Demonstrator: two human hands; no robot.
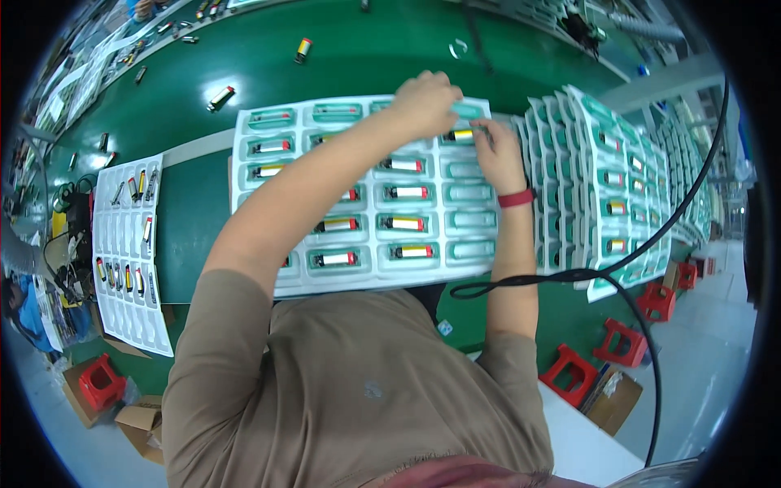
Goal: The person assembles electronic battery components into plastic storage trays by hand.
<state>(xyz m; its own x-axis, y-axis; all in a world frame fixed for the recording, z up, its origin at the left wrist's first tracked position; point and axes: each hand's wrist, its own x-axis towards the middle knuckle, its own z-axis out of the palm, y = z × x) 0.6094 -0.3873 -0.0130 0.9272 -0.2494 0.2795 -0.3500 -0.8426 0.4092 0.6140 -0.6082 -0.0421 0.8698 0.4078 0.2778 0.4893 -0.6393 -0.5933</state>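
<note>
A white blister tray (370, 195) with green-tinted pockets lies in front of me. Many pockets hold small cylindrical battery cells (404, 224) in yellow, white and black, some with red ends. My left hand (427, 104) reaches across to the tray's far right part, its fingers curled down; whatever they hold is hidden. Beside it, my right hand (498, 154), with a red band at the wrist, has thumb and forefinger drawn together at the right end of one battery cell (460, 136). Whether they grip it is unclear. Lower pockets in the right column show no cells.
Stacked trays (618, 187) stand tilted at the right, and a smaller white tray (126, 244) with cells lies left. Loose cells (220, 98) are scattered on the green belt (260, 57) beyond. A black cable (553, 276) hangs across my right forearm. Red stools (569, 374) stand on the floor.
</note>
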